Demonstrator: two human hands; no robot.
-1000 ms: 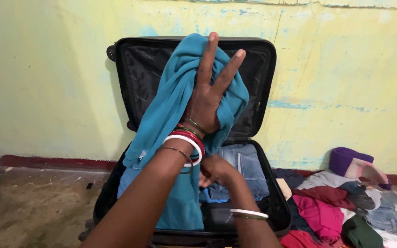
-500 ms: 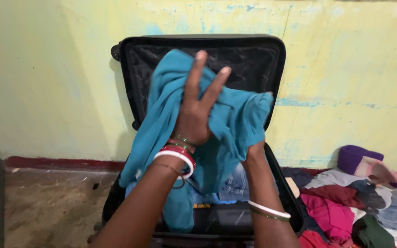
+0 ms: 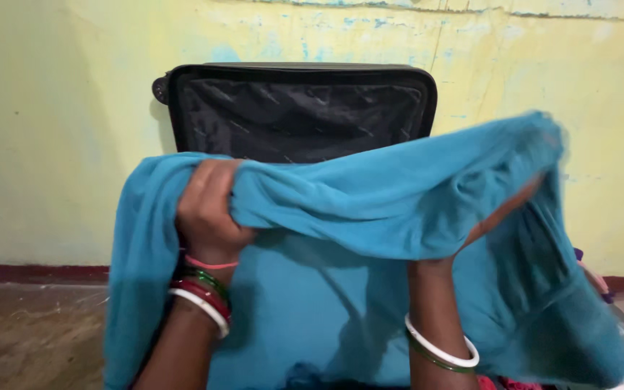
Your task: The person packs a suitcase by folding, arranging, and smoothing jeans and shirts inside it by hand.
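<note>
I hold a teal cloth (image 3: pixel 370 202) stretched out wide in front of me. My left hand (image 3: pixel 209 209) is fisted on its upper edge at the left, bangles on the wrist. My right hand (image 3: pixel 496 217) is inside the cloth's fold at the right, mostly covered by the fabric, with only the wrist and a white bangle showing. Behind the cloth stands the raised lid of an open black suitcase (image 3: pixel 290 108), leaning against the wall. The cloth hides the suitcase's lower half and what lies in it.
A yellow-green painted wall (image 3: pixel 52 108) with a dark red skirting runs behind. Bare dirt-coloured floor (image 3: pixel 30 339) lies at the left. At the lower right edge, bits of other clothes (image 3: pixel 615 289) peek out past the cloth.
The cloth was bunched over my raised left hand; now both hands have moved apart and spread it wide. My left hand's fingers have closed on it, and my right hand has gone under the fabric.
</note>
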